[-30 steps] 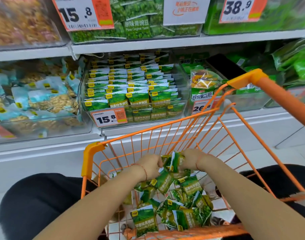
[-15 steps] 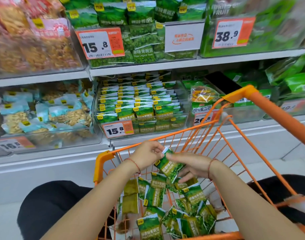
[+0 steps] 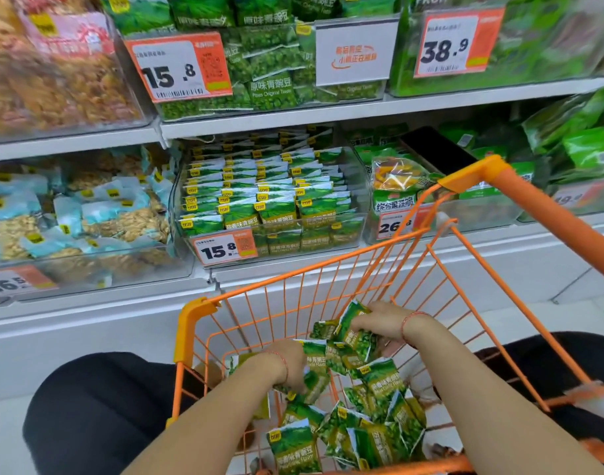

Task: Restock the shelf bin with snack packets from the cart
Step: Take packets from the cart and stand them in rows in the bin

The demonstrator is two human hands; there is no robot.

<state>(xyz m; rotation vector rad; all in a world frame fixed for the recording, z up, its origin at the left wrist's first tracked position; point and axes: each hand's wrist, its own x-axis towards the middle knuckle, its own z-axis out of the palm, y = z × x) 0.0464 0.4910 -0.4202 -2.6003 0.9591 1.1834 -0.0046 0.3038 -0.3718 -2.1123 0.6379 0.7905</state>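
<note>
Both hands reach into an orange wire cart [image 3: 331, 286] of green pea snack packets [image 3: 379, 437]. The right hand [image 3: 379, 322] grasps a few packets; the left hand [image 3: 287, 366] grips one. The clear shelf bin [image 3: 357, 186] sits beyond the cart's far edge.

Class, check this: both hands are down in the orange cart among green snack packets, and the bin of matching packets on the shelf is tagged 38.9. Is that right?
Not quite. The head view shows the bin of matching packets tagged 15.8; 38.9 hangs on the shelf above. Both hands, left and right, are in the orange cart among green snack packets.
</note>
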